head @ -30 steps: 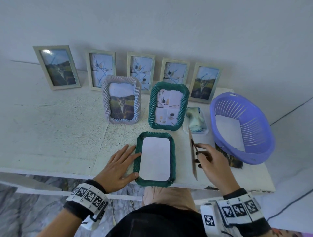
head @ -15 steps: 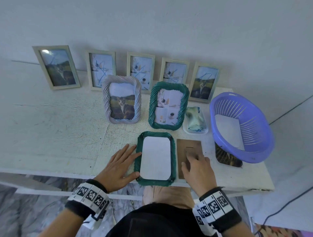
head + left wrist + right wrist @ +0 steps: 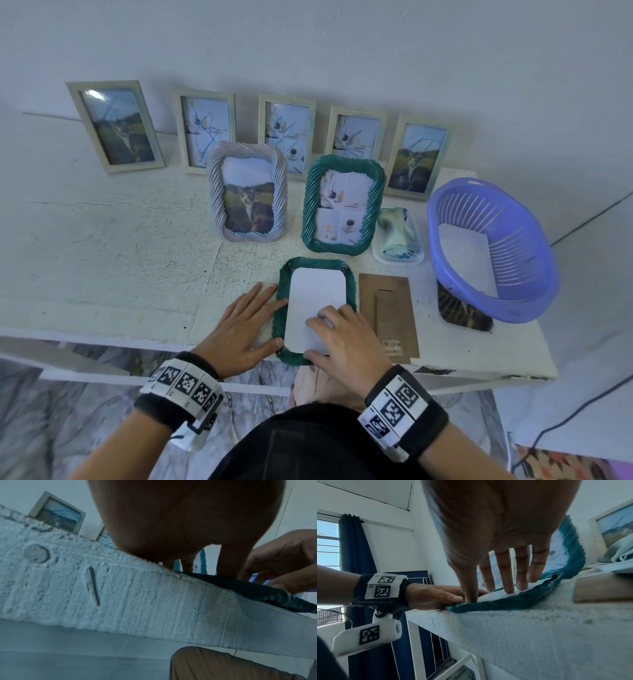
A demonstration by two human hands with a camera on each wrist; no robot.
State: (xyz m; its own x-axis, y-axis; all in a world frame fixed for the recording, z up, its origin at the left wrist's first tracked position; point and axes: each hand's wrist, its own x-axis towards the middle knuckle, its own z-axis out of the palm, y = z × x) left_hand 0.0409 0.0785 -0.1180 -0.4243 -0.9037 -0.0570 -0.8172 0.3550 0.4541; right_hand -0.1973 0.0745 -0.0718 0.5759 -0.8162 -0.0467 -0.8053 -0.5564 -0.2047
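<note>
Green rope-rimmed frame lies face down at the counter's near edge. The left hand rests flat against its left rim, fingers straight. The right hand presses spread fingers on the white sheet inside. A brown backing board lies just right of it.

The flat frame is dark green with a twisted-rope pattern, and its sheet is plain white. The board is brown, the slotted basket purple, the desk chalky white.
</note>
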